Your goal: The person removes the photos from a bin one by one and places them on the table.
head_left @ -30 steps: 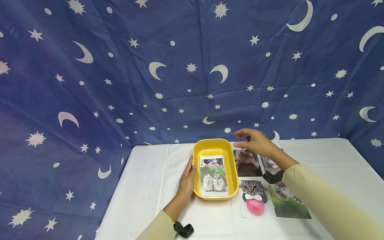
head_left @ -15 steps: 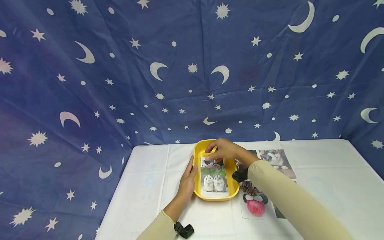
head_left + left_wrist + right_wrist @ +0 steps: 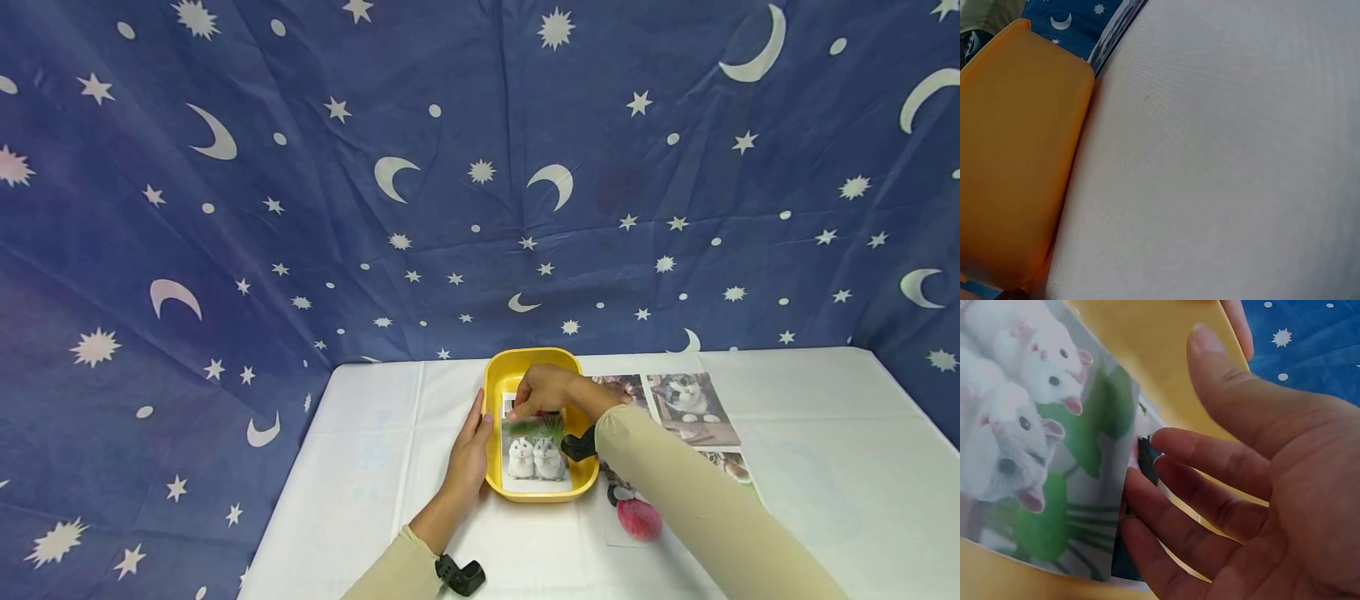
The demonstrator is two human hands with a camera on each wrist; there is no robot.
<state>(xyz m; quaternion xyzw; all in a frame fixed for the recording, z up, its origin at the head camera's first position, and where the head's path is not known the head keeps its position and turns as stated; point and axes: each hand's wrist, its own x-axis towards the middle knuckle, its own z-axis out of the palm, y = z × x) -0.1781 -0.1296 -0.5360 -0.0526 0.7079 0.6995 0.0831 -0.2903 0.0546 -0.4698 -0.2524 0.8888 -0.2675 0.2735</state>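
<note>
A yellow plastic tray (image 3: 532, 358) stands on the table with photo cards inside. On top lies a card of two white hamsters (image 3: 534, 460); another card (image 3: 1127, 565) shows from under its far edge. My left hand (image 3: 467, 454) rests against the tray's left side, fingers extended along the wall. Over the far part of the tray is my right hand (image 3: 543, 392), reaching down to the cards. In the right wrist view its fingertips are right at the hamster card's edge, while the thumb stands well apart from them.
Right of the tray lie several cat photo cards, partly covered by the right sleeve (image 3: 697, 492): a grey-and-white cat card (image 3: 693, 404) and one with a pink ball (image 3: 639, 521). They lie on a white tablecloth (image 3: 375, 483). A blue star-and-moon curtain (image 3: 480, 225) hangs behind.
My right hand has moved left from above the cat cards into the tray, then down and slightly nearer to the cards. The left hand stays at the tray's side.
</note>
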